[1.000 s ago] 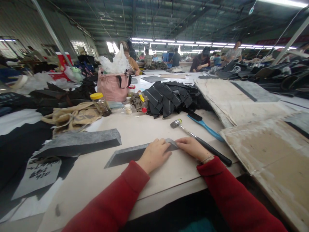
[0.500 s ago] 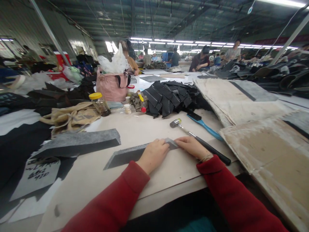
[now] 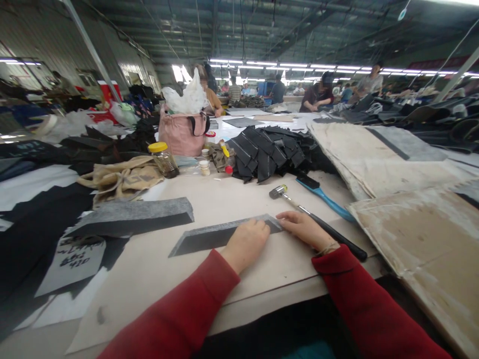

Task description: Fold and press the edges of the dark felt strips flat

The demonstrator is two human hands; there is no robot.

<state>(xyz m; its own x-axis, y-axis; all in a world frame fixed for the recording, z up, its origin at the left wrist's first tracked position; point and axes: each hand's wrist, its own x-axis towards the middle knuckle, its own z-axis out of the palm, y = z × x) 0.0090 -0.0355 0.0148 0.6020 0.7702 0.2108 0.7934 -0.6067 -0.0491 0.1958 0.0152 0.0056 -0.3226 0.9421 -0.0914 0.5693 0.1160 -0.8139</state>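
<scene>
A dark fabric strip with a pale grey, fuzzy border (image 3: 209,238) lies flat on the beige board (image 3: 149,289) in front of me. My left hand (image 3: 247,243) rests over its right half with curled fingers pressed together on the fabric. At the strip's right end, my right hand (image 3: 306,230) has its fingertips closed at the corner; the exact grip is partly hidden. Just beyond my right hand lies a hammer (image 3: 299,205) with a metal neck and black handle. Behind it is a blue-handled brush (image 3: 325,198).
Another dark strip with grey backing (image 3: 142,217) lies left, above a handwritten paper label (image 3: 71,267). A heap of black fabric pieces (image 3: 267,152), a yellow-lidded jar (image 3: 164,160) and a pink bag (image 3: 181,132) stand behind. Stained boards (image 3: 422,239) flank the right side. Several people work farther off.
The whole view has shifted, so things appear slightly farther right. Both hands stay at the strip's right part, with the right fingers slightly repositioned at its end.
</scene>
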